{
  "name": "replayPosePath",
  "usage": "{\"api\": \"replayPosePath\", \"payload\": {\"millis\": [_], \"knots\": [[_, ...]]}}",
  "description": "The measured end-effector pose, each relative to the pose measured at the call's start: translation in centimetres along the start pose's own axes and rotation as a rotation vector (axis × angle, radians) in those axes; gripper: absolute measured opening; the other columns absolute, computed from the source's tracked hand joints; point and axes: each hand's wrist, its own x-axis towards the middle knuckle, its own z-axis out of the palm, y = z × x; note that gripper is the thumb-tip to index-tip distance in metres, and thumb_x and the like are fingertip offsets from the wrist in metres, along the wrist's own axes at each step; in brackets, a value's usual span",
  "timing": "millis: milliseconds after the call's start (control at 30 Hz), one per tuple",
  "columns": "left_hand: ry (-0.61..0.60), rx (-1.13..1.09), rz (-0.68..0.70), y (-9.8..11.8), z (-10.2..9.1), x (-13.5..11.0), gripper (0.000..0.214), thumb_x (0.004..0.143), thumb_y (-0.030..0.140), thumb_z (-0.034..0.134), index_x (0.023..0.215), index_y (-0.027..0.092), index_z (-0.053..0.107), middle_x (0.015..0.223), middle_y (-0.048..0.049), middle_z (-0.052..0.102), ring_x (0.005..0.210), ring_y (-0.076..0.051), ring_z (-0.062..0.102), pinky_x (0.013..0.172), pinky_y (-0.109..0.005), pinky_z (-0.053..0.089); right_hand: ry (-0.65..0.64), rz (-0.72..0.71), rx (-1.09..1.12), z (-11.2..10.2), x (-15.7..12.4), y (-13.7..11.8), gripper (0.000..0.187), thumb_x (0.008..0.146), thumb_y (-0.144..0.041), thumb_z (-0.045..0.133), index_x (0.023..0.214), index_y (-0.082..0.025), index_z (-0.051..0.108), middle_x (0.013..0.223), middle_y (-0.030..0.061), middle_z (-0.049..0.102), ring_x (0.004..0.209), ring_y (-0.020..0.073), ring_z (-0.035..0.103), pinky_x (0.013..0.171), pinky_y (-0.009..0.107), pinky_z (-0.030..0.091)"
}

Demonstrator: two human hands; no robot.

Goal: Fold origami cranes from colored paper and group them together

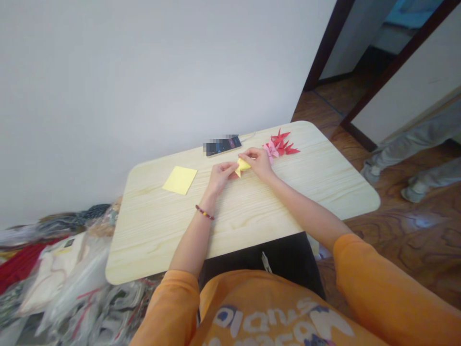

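Note:
Between my two hands, just above the wooden table (151, 235), is a small folded yellow origami paper (243, 166). My left hand (220, 177) pinches its left side between thumb and fingers. From the upper right, my right hand (258, 161) grips the other side of the same paper. Its exact folded shape is partly covered by my fingers. To the left lies a flat square stack of yellow paper (180, 180). Right beside my right hand are a pink origami piece (272, 149) and several red origami pieces (288, 148) with pointed tips.
A phone (224, 145) with a cable lies along the table's back edge, near the white wall (162, 72). Bagged clothes (72, 274) are piled at the lower left. Another person's legs (414, 137) stand on the wooden floor at the right, near a doorway.

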Motion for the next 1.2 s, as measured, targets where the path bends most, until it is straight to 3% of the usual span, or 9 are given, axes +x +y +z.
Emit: {"api": "replayPosePath", "payload": {"millis": [133, 300, 467, 633, 833, 1033, 1200], "knots": [[-0.008, -0.011, 0.004, 0.1, -0.1, 0.0, 0.033, 0.063, 0.037, 0.076, 0.087, 0.014, 0.073, 0.080, -0.0069, 0.073, 0.069, -0.015, 0.065, 0.067, -0.027, 0.051, 0.026, -0.049, -0.109, -0.2, -0.1, 0.0, 0.028, 0.070, -0.044, 0.068, 0.064, -0.017, 0.063, 0.067, 0.0029, 0.064, 0.065, 0.0142, 0.057, 0.060, 0.027, 0.044], [-0.020, -0.048, 0.018, -0.1, -0.3, 0.3, 0.053, 0.063, 0.025, 0.073, 0.114, 0.017, 0.065, 0.092, -0.0071, 0.074, 0.076, -0.017, 0.068, 0.072, -0.030, 0.053, 0.016, -0.095, -0.144, -0.2, -0.3, 0.2, 0.029, 0.074, -0.045, 0.065, 0.066, -0.017, 0.063, 0.070, 0.0033, 0.063, 0.066, 0.0144, 0.056, 0.060, 0.027, 0.045], [0.090, -0.028, 0.133, -0.8, -0.4, 0.7, 0.050, 0.063, 0.021, 0.072, 0.111, 0.013, 0.065, 0.092, -0.0097, 0.074, 0.080, -0.017, 0.069, 0.082, -0.032, 0.053, -0.037, -0.198, -0.196, -0.2, -0.6, -0.1, 0.026, 0.077, -0.041, 0.065, 0.066, -0.018, 0.065, 0.071, 0.0043, 0.063, 0.069, 0.0153, 0.056, 0.061, 0.027, 0.044], [0.213, 0.055, 0.207, -1.0, -0.4, 0.8, 0.049, 0.062, 0.023, 0.075, 0.109, 0.014, 0.063, 0.102, -0.0126, 0.071, 0.083, -0.019, 0.069, 0.078, -0.033, 0.054, -0.142, -0.294, -0.334, -0.4, -0.4, 0.0, 0.014, 0.075, -0.029, 0.067, 0.069, -0.017, 0.069, 0.067, 0.0027, 0.060, 0.058, 0.0116, 0.050, 0.057, 0.026, 0.039], [0.404, 0.079, 0.236, -0.7, 0.5, 0.3, 0.047, 0.062, 0.025, 0.077, 0.105, 0.014, 0.062, 0.091, -0.0102, 0.071, 0.072, -0.017, 0.068, 0.072, -0.031, 0.054, -0.086, -0.138, -0.288, 0.1, -0.4, 0.3, 0.014, 0.074, -0.029, 0.066, 0.073, -0.017, 0.072, 0.075, 0.0051, 0.069, 0.065, 0.0138, 0.057, 0.058, 0.025, 0.042], [0.421, -0.018, 0.315, -0.5, 1.3, -0.1, 0.042, 0.064, 0.023, 0.076, 0.103, 0.015, 0.062, 0.084, -0.0076, 0.072, 0.079, -0.018, 0.069, 0.081, -0.032, 0.053, -0.026, 0.002, -0.073, 0.6, -0.4, 1.3, 0.022, 0.069, -0.038, 0.070, 0.075, -0.016, 0.070, 0.080, 0.0068, 0.072, 0.075, 0.0183, 0.065, 0.065, 0.028, 0.048], [0.459, -0.012, 0.288, -0.7, 1.4, -0.2, 0.041, 0.064, 0.026, 0.077, 0.102, 0.016, 0.064, 0.084, -0.0071, 0.073, 0.080, -0.019, 0.070, 0.081, -0.034, 0.054, -0.037, -0.040, -0.090, 0.8, -0.8, 0.8, 0.022, 0.069, -0.038, 0.070, 0.074, -0.017, 0.069, 0.077, 0.0055, 0.070, 0.071, 0.0167, 0.064, 0.066, 0.029, 0.051]]}}
